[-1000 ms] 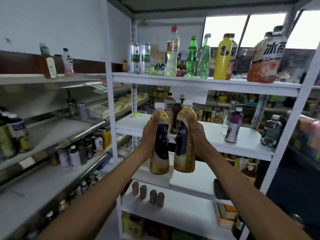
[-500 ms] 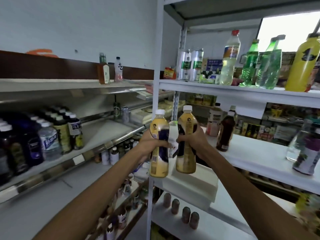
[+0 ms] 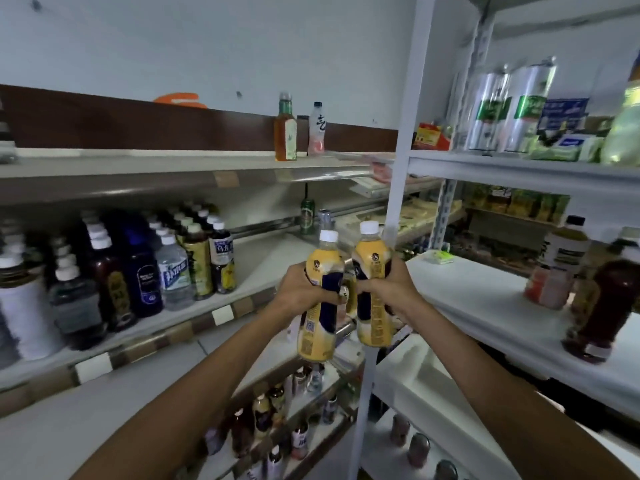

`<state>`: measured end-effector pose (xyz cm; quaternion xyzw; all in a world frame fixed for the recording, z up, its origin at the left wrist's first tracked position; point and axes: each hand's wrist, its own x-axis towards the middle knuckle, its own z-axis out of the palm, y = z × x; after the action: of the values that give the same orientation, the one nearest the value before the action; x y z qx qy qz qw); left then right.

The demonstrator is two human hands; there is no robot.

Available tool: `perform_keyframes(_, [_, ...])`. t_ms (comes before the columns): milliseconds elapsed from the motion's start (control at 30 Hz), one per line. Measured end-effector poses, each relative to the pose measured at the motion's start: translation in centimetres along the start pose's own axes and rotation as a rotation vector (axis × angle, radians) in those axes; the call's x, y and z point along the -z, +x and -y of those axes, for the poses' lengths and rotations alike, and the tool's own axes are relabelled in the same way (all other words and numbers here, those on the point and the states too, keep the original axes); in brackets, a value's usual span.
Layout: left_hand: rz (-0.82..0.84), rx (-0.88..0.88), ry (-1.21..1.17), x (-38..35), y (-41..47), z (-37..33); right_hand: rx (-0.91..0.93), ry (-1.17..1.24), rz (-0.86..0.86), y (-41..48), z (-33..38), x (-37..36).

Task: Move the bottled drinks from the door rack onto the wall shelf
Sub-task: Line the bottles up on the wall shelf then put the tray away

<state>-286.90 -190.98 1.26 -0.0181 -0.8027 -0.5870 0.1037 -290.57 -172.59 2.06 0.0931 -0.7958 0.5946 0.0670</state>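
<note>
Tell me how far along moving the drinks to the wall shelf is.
Partly done, it seems: a row of bottles stands on the wall shelf. In hand: the left hand grips one yellow bottle, the right hand a second yellow bottle, both upright and not yet set down. Left: a dark bottle and a pale-labelled bottle stand on the white rack.

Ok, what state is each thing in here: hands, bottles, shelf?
Left hand, grips the left yellow bottle
Right hand, grips the right yellow bottle
Left yellow bottle, capped, near upright, held in the air
Right yellow bottle, capped, near upright, held in the air
Wall shelf, part stocked, part bare
</note>
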Motion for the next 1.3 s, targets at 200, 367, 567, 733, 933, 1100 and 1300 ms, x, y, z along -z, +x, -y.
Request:
perform_keyframes(200, [-0.165,0.055,0.060,0.5,5.3,2.1,0.108,-0.145,0.064,7.3,-2.2,-2.3])
perform_keyframes(367, [-0.315,0.089,0.057,1.4,9.8,5.1,0.140,-0.162,0.129,12.4,-3.4,-4.2])
perform_keyframes(567, [-0.476,0.125,0.022,2.6,13.4,5.8,0.137,-0.146,0.209,17.1,-3.5,-8.4])
perform_keyframes(733, [-0.533,0.162,0.128,5.0,18.2,8.3,0.122,-0.116,0.215,21.5,-3.8,-12.8])
perform_keyframes(933, [-0.602,0.202,0.230,7.5,23.8,11.1,0.074,-0.147,0.200,28.2,-4.4,-18.9])
perform_keyframes(1100, [-0.652,0.219,0.319,8.2,27.8,13.1,0.069,-0.121,0.174,31.6,-4.2,-21.1])
perform_keyframes(1300, [-0.744,0.294,0.337,9.2,30.8,15.6,0.098,-0.135,0.237,35.6,-5.4,-22.5])
